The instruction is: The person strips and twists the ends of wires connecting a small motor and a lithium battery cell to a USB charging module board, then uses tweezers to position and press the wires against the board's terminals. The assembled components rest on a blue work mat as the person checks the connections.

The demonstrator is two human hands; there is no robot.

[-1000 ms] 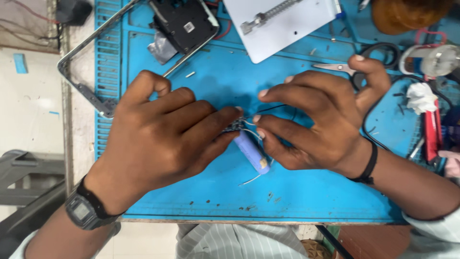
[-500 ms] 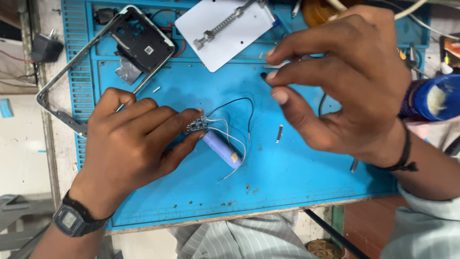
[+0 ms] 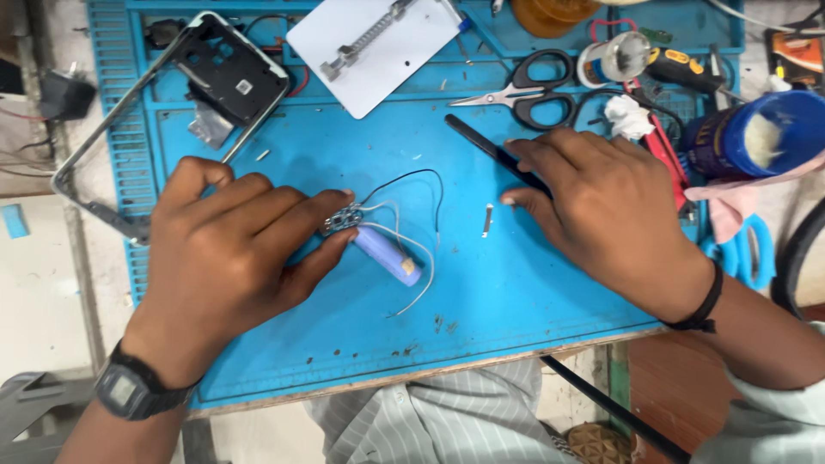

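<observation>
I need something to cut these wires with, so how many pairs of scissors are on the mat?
1: black-handled scissors lie at the mat's top centre, above the right hand. Others may be hidden in the clutter at right.

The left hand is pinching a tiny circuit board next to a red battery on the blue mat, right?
Not quite: the battery is pale purple, not red. The head view shows the left hand pinching the tiny circuit board beside it on the blue mat.
</observation>
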